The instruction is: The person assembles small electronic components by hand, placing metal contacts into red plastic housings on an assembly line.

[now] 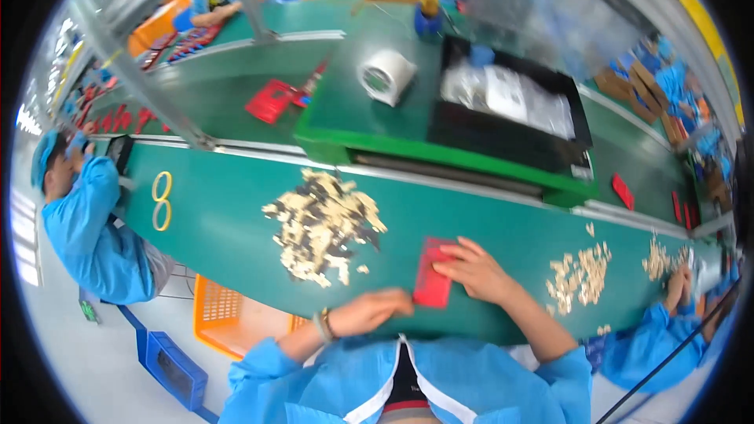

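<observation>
A flat red rectangular piece (431, 276) is in front of me at the green table's near side. My right hand (477, 271) grips its right edge, the thumb and fingers lying over the side. Close to the piece's lower left corner is my left hand (371, 311), its fingers smeared by motion. Whether those fingers hold anything is not visible. Beyond my left hand lies a heap of small cream and black pieces (322, 228). A smaller pile of cream pieces (579, 276) sits to the right of my right hand.
A green raised platform (338, 122) carries a white roll (386, 76) and a black tray (510, 149) of clear bags. Two yellow rings (162, 200) lie at left. An orange crate (216, 316) stands below the table edge. Co-workers sit left and right; metal posts rise behind.
</observation>
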A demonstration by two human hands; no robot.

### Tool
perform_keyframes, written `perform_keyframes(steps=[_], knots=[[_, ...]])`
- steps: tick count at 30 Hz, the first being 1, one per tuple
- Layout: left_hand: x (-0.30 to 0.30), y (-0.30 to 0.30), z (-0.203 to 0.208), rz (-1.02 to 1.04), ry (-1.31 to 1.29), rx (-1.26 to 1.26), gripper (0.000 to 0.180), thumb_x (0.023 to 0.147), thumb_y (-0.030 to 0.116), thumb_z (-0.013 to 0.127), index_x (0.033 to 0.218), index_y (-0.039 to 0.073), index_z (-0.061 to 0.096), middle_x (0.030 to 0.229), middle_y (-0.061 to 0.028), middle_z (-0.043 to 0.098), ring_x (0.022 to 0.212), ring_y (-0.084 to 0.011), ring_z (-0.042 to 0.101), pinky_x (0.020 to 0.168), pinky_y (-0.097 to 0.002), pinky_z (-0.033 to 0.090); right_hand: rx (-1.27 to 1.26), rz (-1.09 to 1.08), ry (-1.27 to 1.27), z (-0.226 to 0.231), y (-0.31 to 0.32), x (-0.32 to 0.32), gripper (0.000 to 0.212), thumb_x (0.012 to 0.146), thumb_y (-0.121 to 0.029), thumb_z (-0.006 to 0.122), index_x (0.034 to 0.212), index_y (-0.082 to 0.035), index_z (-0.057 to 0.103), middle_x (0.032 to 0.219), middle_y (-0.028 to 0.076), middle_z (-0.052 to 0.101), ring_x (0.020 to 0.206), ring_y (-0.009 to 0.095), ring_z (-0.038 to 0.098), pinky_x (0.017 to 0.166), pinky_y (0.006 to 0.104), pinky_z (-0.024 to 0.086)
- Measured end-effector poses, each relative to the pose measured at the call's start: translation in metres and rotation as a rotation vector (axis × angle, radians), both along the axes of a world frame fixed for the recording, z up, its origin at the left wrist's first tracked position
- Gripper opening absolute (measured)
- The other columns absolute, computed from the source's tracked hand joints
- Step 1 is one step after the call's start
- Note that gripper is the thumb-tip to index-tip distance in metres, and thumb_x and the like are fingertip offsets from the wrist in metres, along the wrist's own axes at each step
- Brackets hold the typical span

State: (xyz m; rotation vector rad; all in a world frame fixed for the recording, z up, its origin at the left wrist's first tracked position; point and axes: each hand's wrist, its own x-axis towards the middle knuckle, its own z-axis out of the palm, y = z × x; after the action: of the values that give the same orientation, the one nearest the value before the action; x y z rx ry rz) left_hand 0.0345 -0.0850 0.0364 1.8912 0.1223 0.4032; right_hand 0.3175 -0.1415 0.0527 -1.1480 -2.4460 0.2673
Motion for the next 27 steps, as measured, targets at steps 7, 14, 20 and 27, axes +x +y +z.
perform_keyframes(steps=[7,14,20,27], knots=[[0.080,0.004,-0.008,0.155,0.307,0.883,0.053,0.082,0.033,0.063,0.128,0.009,0.051,0.137,-0.0140,0.042,0.128,-0.0317,0.037,0.105,-0.0492,0.030,-0.043,-0.674,0.594,-0.018,-0.021,0.016,0.045,0.075,0.000,0.063,0.118,-0.010,0.055,0.122,0.009,0.056,0.111,0.022,0.055,0.086,0.0360,0.047],[0.098,0.000,-0.016,0.290,0.150,0.746,0.049,0.078,0.023,0.067,0.123,0.008,0.055,0.133,-0.0156,0.045,0.124,-0.0323,0.042,0.099,-0.0472,0.037,-0.639,-0.755,1.091,-0.043,-0.003,0.021,0.011,0.088,-0.012,0.064,0.091,-0.003,0.057,0.077,0.002,0.059,0.062,0.005,0.054,0.050,0.0181,0.042],[0.104,0.032,0.009,0.157,0.078,0.985,0.042,0.074,0.013,0.057,0.115,0.004,0.058,0.119,-0.0137,0.054,0.117,-0.0286,0.047,0.099,-0.0433,0.038,-0.539,-0.857,1.232,-0.039,0.006,0.020,0.010,0.091,-0.014,0.061,0.091,-0.004,0.058,0.063,-0.002,0.054,0.050,0.003,0.047,0.042,0.0169,0.033],[0.103,0.005,-0.005,0.370,0.255,1.047,0.026,0.074,0.018,0.063,0.095,0.003,0.063,0.083,-0.0080,0.056,0.075,-0.0209,0.053,0.068,-0.0314,0.042,-0.510,-0.883,1.258,-0.022,-0.025,-0.013,0.027,0.092,-0.006,0.054,0.118,-0.005,0.048,0.072,0.002,0.059,0.058,0.005,0.053,0.049,0.0177,0.040]])
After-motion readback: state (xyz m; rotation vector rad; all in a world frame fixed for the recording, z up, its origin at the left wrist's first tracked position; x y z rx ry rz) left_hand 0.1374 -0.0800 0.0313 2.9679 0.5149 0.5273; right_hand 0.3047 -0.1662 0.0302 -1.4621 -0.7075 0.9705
